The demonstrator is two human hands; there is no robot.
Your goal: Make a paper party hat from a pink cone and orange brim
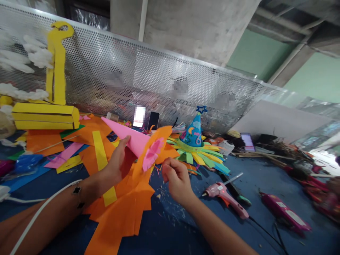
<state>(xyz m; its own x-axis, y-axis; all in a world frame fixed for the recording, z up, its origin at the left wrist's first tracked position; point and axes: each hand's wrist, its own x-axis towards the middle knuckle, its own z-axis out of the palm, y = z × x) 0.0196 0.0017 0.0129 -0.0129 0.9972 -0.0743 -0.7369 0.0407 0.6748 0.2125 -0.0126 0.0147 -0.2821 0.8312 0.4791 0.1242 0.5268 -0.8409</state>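
Surface: a blue work table scattered with coloured paper scraps, with a perforated metal panel along its far side.

Held piece: a pink paper cone lies tilted above the table, its tip toward the far left. A fringed orange paper sunburst spreads from its wide end and hangs down toward the table, with a pink paper flower at the cone's mouth.

Left hand: the left hand is closed around the cone's underside, holding it.

Right hand: the right hand is just beside the cone's wide end, fingertips pinched narrowly together; anything between them is too small to tell.

Right of the cone: a blue party hat with a star topper stands on a green-and-yellow paper fringe. Nearer the right hand lies a pink hot glue gun, with a magenta glue gun farther right.

Left of the cone: a yellow cardboard box lies on orange paper sheets.

Behind the cone: a black smartphone leans near the panel.
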